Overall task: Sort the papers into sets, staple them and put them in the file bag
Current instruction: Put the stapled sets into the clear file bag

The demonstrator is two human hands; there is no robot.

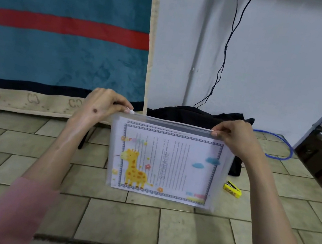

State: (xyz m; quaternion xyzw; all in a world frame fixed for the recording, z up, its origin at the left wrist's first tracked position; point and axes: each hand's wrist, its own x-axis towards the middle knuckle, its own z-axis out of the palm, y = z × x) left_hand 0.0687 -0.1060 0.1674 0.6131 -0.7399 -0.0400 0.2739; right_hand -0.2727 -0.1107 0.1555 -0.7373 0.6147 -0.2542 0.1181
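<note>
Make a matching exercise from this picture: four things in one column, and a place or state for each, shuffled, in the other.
Things:
1. file bag
2. stapler
3. left hand
4. black bag

Places or states:
A. lies on the tiled floor, right of the file bag
B. pinches the white zip slider at a top corner
C. held upright by its top edge, papers inside
D. sits against the wall, behind the file bag

Pairs: 1-C, 2-A, 3-B, 4-D
</note>
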